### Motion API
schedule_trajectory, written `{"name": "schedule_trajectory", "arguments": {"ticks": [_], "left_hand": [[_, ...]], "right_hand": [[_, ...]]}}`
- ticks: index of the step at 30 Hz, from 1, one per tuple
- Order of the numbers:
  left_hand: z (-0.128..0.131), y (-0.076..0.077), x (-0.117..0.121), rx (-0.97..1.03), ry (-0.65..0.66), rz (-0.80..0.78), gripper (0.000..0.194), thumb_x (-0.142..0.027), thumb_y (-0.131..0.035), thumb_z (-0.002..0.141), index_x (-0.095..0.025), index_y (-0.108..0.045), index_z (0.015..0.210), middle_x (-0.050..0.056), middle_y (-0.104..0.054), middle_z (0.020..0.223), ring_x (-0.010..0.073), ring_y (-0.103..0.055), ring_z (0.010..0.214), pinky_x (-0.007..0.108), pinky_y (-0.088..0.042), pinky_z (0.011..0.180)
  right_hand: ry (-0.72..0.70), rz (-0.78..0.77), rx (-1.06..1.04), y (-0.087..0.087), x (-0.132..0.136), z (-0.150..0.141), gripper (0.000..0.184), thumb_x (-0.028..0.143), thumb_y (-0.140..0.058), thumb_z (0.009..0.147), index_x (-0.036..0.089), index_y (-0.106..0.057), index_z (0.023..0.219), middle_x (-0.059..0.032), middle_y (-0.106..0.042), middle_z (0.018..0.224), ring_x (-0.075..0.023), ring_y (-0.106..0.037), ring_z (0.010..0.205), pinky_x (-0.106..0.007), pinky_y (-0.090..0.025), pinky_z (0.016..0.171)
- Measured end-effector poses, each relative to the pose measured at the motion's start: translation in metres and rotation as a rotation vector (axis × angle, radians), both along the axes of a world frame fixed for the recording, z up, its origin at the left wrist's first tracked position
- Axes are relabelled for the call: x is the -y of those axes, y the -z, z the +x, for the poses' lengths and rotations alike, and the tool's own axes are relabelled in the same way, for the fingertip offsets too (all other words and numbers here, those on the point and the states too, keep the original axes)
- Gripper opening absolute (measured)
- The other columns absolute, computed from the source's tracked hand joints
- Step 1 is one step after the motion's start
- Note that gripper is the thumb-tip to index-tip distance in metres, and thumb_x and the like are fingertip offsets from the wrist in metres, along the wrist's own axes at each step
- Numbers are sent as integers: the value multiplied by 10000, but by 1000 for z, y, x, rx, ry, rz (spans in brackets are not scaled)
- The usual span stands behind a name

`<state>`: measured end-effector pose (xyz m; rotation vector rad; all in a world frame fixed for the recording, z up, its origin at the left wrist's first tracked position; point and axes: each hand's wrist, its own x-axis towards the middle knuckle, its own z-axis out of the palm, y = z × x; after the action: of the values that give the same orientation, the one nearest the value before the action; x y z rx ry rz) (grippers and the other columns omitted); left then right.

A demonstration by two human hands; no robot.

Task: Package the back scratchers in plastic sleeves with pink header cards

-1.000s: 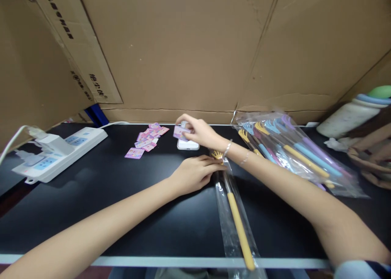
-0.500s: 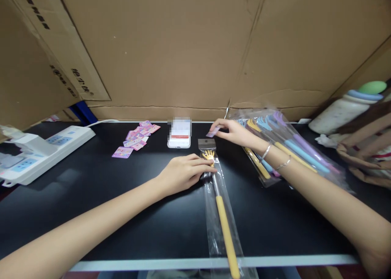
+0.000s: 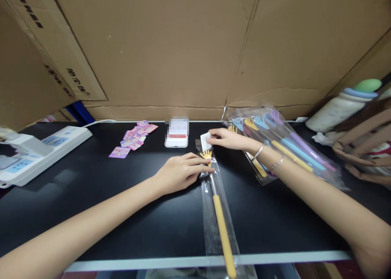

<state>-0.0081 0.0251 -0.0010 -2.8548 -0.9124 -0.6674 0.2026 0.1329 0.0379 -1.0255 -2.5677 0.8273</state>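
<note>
A yellow back scratcher (image 3: 222, 230) with a hand-shaped head lies in a clear plastic sleeve (image 3: 210, 238), its handle reaching past the table's front edge. My left hand (image 3: 179, 174) rests on the sleeve just below the scratcher's head, fingers stretched out and lying over it. Between thumb and fingers, my right hand (image 3: 224, 138) pinches a small card (image 3: 205, 142), its white printed side showing. The card is over the top end of the sleeve, above the scratcher's head. Whether it touches the sleeve I cannot tell.
Several pink and purple cards (image 3: 119, 152) lie at the left, beside a phone (image 3: 176, 138). A white power strip (image 3: 49, 148) is at far left. Bagged back scratchers (image 3: 293, 152) in several colours lie right. A bottle (image 3: 339, 110) and a brown bag (image 3: 360, 152) stand farther right.
My right hand has brought the card left and slightly down to the top of the sleeve, turning its white side into view. My left hand stays on the sleeve.
</note>
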Motion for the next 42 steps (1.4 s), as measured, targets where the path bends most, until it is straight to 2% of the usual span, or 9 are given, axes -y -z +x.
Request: {"name": "schedule_trajectory", "arguments": {"ticks": [5, 9, 12, 16, 20, 26, 31, 36, 42], "left_hand": [[-3, -11, -7, 47, 3, 33, 324, -137, -435, 858, -262, -632, 1083, -56, -656, 1148, 102, -629, 957, 206, -492, 800], [-9, -25, -26, 43, -170, 43, 273, -135, -439, 841, -259, -671, 914, -47, -692, 1019, 121, -614, 978, 217, -472, 794], [-8, -32, -45, -27, -307, 28, 248, -221, -456, 861, -258, -650, 1011, -1, -676, 1037, 156, -601, 986, 253, -470, 787], [2, -35, -66, -207, -333, 27, 280, -337, -509, 849, -219, -650, 1059, 53, -682, 978, 218, -586, 990, 302, -454, 809], [14, -39, -72, -302, -386, -18, 309, -449, -538, 816, -234, -691, 978, 55, -695, 845, 229, -614, 885, 310, -440, 774], [22, -43, -71, -311, -445, -70, 239, -338, -508, 827, -228, -699, 919, 39, -701, 795, 196, -631, 794, 270, -409, 716], [27, -41, -71, -128, -520, -112, 297, -367, -426, 881, -212, -676, 917, 59, -692, 841, 209, -625, 787, 254, -379, 624], [38, -31, -72, 174, -505, -282, 300, -392, -383, 904, -227, -633, 921, 26, -676, 802, 194, -599, 747, 248, -354, 621], [46, -15, -77, 452, -398, -513, 328, -397, -363, 907, -192, -597, 803, 25, -643, 753, 156, -548, 660, 224, -338, 569]], "right_hand": [[-7, -45, 0, -6, 0, 3, 340, 477, -451, 838, 144, -509, 800, -23, -540, 765, -125, -470, 679, -245, -362, 611], [-67, -72, 57, -14, 2, 6, 313, 458, -458, 834, 153, -492, 768, -5, -507, 731, -113, -444, 655, -241, -345, 598], [-106, -19, 111, -17, 3, 8, 318, 459, -459, 833, 167, -453, 706, 22, -434, 675, -96, -383, 610, -235, -301, 564], [-163, -14, 159, -19, 2, 11, 326, 453, -455, 839, 171, -425, 678, 34, -389, 658, -84, -341, 590, -231, -276, 550], [-213, -45, 175, -19, 0, 15, 311, 432, -474, 834, 160, -444, 685, 34, -398, 663, -81, -352, 596, -224, -273, 553], [-236, -67, 204, -21, 0, 16, 330, 451, -474, 838, 150, -478, 705, 32, -425, 669, -85, -358, 607, -231, -266, 568], [-258, -75, 204, -22, 3, 14, 314, 439, -480, 841, 150, -489, 716, 27, -444, 684, -88, -371, 621, -231, -283, 574], [-186, -35, 243, -26, 7, 14, 307, 399, -509, 830, 156, -451, 651, 38, -412, 628, -71, -352, 569, -226, -297, 533], [-95, -301, 52, -28, 4, 19, 266, 421, -543, 815, 155, -535, 821, -15, -591, 783, -87, -541, 632, -210, -443, 538]]}}
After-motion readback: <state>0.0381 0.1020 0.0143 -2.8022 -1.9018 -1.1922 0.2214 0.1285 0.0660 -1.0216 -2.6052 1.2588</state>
